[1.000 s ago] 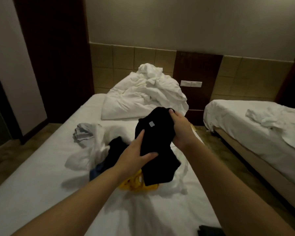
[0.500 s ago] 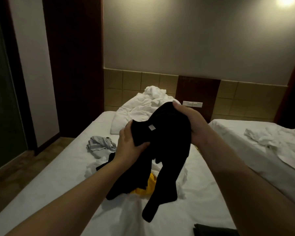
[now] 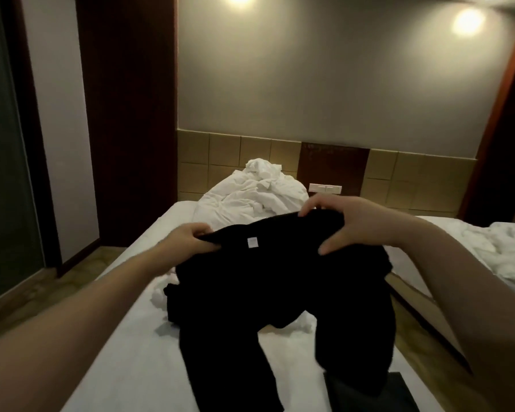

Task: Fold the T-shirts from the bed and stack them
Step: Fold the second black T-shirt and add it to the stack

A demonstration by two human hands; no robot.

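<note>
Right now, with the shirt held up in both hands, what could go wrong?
1. The shirt hangs bunched and uneven between the left hand and right hand; laid down like this, it would likely fold crooked.
2. Its lower end overlaps the dark item near the bed edge and might drag it off.
3. It could land on the loose white clothes beneath.

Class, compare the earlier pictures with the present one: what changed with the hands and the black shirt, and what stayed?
The left hand and right hand drew apart, spreading the bunched black shirt wide by its top edge. Both still grip it; the white bedding stayed put.
</note>
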